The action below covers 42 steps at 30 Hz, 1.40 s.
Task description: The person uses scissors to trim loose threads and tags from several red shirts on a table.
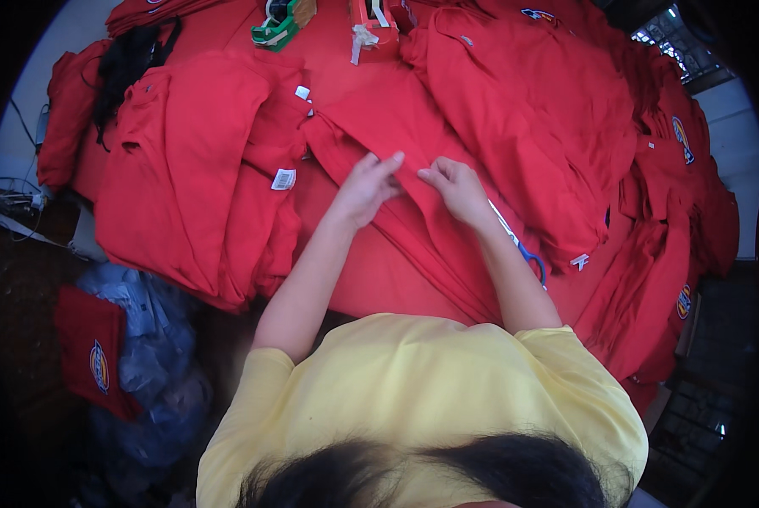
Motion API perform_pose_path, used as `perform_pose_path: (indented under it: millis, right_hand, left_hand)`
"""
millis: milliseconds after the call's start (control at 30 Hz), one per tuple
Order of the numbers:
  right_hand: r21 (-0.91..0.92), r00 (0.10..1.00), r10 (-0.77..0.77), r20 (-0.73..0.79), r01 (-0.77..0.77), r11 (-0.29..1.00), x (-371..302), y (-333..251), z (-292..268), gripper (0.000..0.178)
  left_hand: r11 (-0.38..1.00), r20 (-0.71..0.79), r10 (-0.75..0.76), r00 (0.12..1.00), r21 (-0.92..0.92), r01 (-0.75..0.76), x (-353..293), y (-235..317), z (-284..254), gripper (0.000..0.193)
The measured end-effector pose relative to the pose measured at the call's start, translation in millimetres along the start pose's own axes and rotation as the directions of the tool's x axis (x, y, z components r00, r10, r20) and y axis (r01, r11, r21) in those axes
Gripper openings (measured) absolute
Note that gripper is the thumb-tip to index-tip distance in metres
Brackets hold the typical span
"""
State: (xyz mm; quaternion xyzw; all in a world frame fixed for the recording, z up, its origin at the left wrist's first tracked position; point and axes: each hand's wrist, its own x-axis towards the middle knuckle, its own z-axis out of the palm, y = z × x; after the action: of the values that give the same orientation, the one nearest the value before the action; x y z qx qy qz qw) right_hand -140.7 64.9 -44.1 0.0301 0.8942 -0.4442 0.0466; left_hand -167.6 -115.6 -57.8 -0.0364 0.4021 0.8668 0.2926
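A red garment (396, 118) lies spread on the red-covered table (354, 284) in front of me, with a long folded part running toward my body. Over its middle hovers my left hand (369, 191), thumb out and fingers loosely curled apart, with nothing visible in it. My right hand (456, 190) is close by on the right, its thumb and fingertips pressed together over the fabric. What they pinch, if anything, is too small to make out. Beside my right forearm lie scissors (529, 256) with blue handles, partly hidden by the arm.
A pile of red garments (185, 169) with a white tag (284, 179) lies left; another red pile (523, 118) lies right. Green (276, 32) and red (374, 32) tape dispensers stand at the back. Black cloth (134, 72) lies far left, plastic bags (155, 326) below the table.
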Motion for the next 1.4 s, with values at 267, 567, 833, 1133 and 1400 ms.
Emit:
perform_pose_path:
  millis: [267,567,833,1133,1400]
  right_hand:
    - [-0.337,0.993,-0.107,-0.052,0.083,0.938,-39,20,-15,0.032]
    - [-0.380,0.971,-0.198,-0.137,0.133,0.915,-38,32,-5,0.032]
    - [-0.072,0.982,0.083,-0.167,-0.096,0.993,-81,9,-54,0.023]
    - [-0.316,0.958,0.088,-0.272,-0.176,0.932,-181,41,-100,0.012]
    - [-0.505,0.936,-0.098,-0.339,-0.092,0.858,-197,61,-75,0.034]
  left_hand:
    - [0.852,-0.130,0.286,0.949,-0.418,-0.314,54,65,-35,0.054]
    - [0.898,-0.117,0.282,0.952,-0.318,-0.305,52,63,-34,0.064]
    - [0.351,-0.298,0.437,0.849,0.925,0.145,29,90,-8,0.035]
    - [-0.356,0.384,0.493,0.780,0.908,-0.222,133,85,-62,0.024]
    - [0.168,-0.021,0.634,0.773,0.979,-0.111,105,159,-103,0.023]
